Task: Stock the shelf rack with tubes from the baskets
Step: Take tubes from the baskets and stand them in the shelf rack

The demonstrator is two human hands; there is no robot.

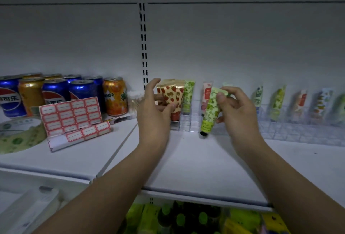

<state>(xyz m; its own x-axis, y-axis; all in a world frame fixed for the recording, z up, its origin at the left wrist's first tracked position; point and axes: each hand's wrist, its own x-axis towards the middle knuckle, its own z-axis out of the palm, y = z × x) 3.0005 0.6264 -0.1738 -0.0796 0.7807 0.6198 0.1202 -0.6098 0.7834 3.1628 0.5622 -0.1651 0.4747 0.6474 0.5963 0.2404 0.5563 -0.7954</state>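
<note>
Right hand [235,107] pinches green leaf-print tube [211,110], black cap down.

A green leaf-patterned tube [211,111] with a black cap hangs cap-down, slightly tilted, just in front of the clear divided rack [280,127] at the back of the white shelf [186,159]. A strawberry-print tube [172,97] stands upright at the rack's left end beside another green tube [188,94]. More patterned tubes [278,101] stand spaced along its compartments to the right.
</note>
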